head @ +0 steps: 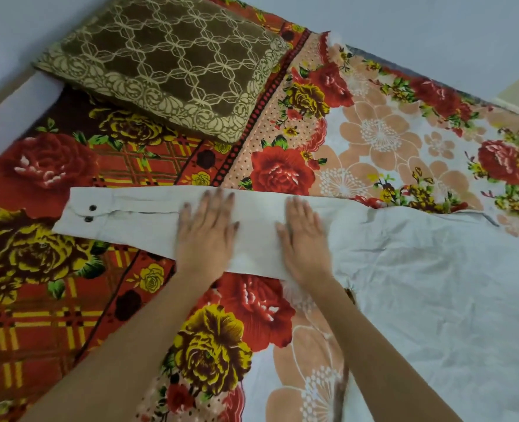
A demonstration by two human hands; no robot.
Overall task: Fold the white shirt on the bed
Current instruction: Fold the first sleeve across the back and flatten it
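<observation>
The white shirt (419, 269) is spread on the bed (39, 300), its long sleeve (148, 217) stretched leftward toward the buttoned cuff (81, 213). The sleeve is pressed flat under the left hand (206, 236) and right hand (305, 239), both grips released, nothing clasped (motion blurs the fingers). Creases could be trapped if the cloth is dragged unevenly; no containers are seen, only a brown pillow (167, 62) beyond.

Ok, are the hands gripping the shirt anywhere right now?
Nothing is gripped. Both hands, left and right, lie flat and open on the sleeve of the shirt, pressing it against the bed.
</observation>
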